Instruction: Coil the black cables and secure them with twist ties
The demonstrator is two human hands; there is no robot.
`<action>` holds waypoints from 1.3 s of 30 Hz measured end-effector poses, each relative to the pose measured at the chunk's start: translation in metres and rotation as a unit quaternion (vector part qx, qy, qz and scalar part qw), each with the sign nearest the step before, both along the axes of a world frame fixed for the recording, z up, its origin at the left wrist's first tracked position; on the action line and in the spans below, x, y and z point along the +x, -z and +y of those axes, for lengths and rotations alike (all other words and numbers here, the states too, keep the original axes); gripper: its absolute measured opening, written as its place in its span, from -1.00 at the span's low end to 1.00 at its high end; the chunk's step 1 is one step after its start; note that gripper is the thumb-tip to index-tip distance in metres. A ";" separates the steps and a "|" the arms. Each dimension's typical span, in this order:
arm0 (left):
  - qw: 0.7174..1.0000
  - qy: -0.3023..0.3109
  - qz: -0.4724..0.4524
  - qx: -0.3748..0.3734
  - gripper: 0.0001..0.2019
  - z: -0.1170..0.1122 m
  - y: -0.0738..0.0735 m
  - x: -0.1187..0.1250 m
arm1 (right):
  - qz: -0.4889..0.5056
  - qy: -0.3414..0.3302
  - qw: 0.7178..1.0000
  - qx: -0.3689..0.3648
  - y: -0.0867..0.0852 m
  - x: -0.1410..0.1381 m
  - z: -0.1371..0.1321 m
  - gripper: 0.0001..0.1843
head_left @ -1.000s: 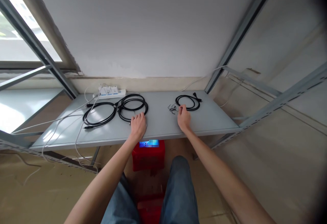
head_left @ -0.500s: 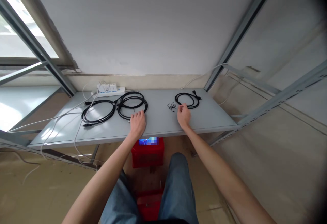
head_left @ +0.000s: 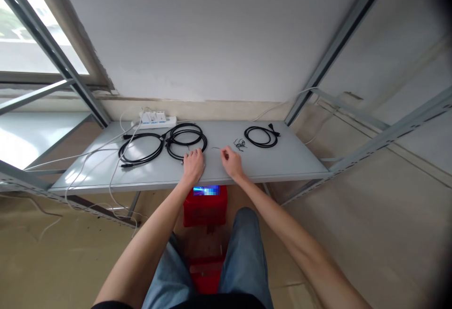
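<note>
My left hand (head_left: 193, 165) lies over the near edge of a coiled black cable (head_left: 187, 129), its fingers curled around that part of the coil. What exactly sits under the fingers is hidden. To its right, my right hand (head_left: 232, 162) is closed in a pinch on a thin twist tie (head_left: 215, 148), which sticks out leftward toward the coil. A small tangle of dark twist ties (head_left: 240, 145) rests on the shelf just right of my right hand.
On the grey shelf (head_left: 282, 158), another black cable coil (head_left: 141, 161) lies left and a smaller one (head_left: 261, 146) right. A white power strip (head_left: 160, 123) stands at the back left, with white cords trailing over the front edge. Below is a red stool (head_left: 205, 212). Metal posts frame both sides.
My right hand has moved left from the twist-tie pile toward my left hand, carrying one thin tie. My left hand stays at the middle coil. The view has shifted slightly.
</note>
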State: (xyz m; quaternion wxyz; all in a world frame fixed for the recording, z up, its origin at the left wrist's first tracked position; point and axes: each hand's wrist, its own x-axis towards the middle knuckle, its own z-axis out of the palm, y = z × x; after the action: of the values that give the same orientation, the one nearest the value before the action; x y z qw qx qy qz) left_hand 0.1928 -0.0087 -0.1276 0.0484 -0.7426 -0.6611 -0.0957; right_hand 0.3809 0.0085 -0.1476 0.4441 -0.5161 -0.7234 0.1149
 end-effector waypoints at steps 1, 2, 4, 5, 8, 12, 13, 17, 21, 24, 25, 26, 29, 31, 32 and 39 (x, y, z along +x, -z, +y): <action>1.000 -0.001 -0.004 0.002 -0.71 0.000 0.000 0.000 | -0.027 -0.012 1.000 -0.005 0.000 -0.014 0.000 -0.71; 1.000 -0.004 -0.008 0.003 -0.72 0.001 0.001 0.000 | -0.046 -0.013 0.999 -0.009 -0.001 -0.027 0.002 -0.71; 1.000 -0.016 -0.018 0.000 -0.68 0.001 0.002 0.001 | -0.069 0.002 0.997 -0.020 -0.004 -0.047 0.009 -0.70; 1.000 -0.021 -0.022 -0.002 -0.65 0.001 0.003 0.001 | -0.075 0.018 0.997 -0.027 -0.006 -0.054 0.013 -0.69; 1.000 -0.017 -0.024 -0.003 -0.65 0.001 0.004 0.000 | -0.088 0.054 0.994 -0.045 -0.009 -0.063 0.025 -0.65; 1.000 0.006 -0.011 -0.003 -0.66 -0.001 0.003 0.000 | -0.105 0.035 0.993 -0.032 -0.006 -0.063 0.028 -0.62; 1.000 0.010 -0.010 -0.007 -0.65 -0.002 0.002 0.000 | -0.112 0.026 0.993 -0.029 -0.005 -0.063 0.027 -0.62; 1.000 0.012 -0.009 -0.022 -0.66 -0.001 0.001 0.001 | -0.160 0.011 0.987 -0.032 -0.006 -0.063 0.021 -0.64; 1.000 0.004 -0.016 -0.018 -0.66 0.000 0.002 0.002 | -0.191 0.011 0.981 -0.035 -0.010 -0.063 0.017 -0.66; 1.000 0.001 -0.021 -0.019 -0.66 -0.001 0.002 0.001 | -0.191 0.016 0.981 -0.026 -0.011 -0.063 0.015 -0.65; 1.000 0.002 -0.020 -0.020 -0.67 -0.002 0.001 0.001 | -0.193 0.015 0.981 -0.023 -0.012 -0.063 0.014 -0.65; 1.000 0.003 -0.018 -0.020 -0.68 -0.003 0.000 0.001 | -0.196 0.014 0.980 -0.022 -0.012 -0.063 0.014 -0.65; 1.000 0.005 -0.017 -0.018 -0.69 -0.005 -0.002 0.001 | -0.203 0.022 0.978 -0.030 -0.013 -0.064 0.012 -0.64; 1.000 0.005 -0.017 -0.015 -0.68 -0.006 -0.003 0.001 | -0.200 0.035 0.978 -0.037 -0.014 -0.064 0.012 -0.63; 1.000 0.005 -0.017 -0.014 -0.67 -0.007 -0.004 0.001 | -0.198 0.040 0.979 -0.037 -0.014 -0.064 0.013 -0.62; 0.999 0.003 -0.039 -0.016 -0.68 -0.005 -0.002 0.003 | -0.193 0.049 0.979 -0.030 -0.012 -0.063 0.015 -0.62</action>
State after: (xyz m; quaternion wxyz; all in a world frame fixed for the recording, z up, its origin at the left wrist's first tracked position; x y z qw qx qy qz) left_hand 0.1957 -0.0139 -0.1256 0.0102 -0.7409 -0.6618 -0.1143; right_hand 0.3178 0.0234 -0.1358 0.2854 -0.5764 -0.7656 0.0124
